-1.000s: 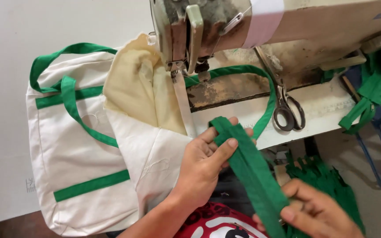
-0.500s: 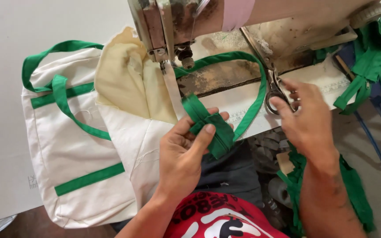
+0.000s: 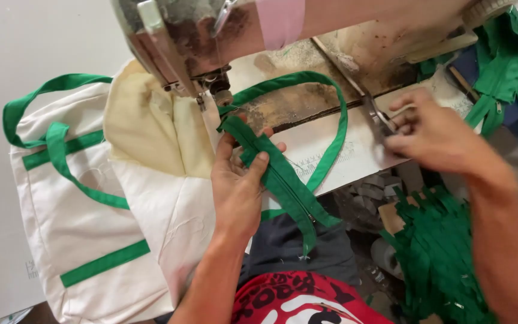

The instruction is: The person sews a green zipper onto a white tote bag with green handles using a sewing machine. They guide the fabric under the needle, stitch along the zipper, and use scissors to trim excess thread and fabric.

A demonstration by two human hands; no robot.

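Both forearms are bare, no sleeves showing. Below them there's a red garment [image 3: 307, 300] with bold white-and-black print, over dark grey fabric [image 3: 289, 246]

Bright even daylight, right hand [image 3: 433, 135] motion-blurred
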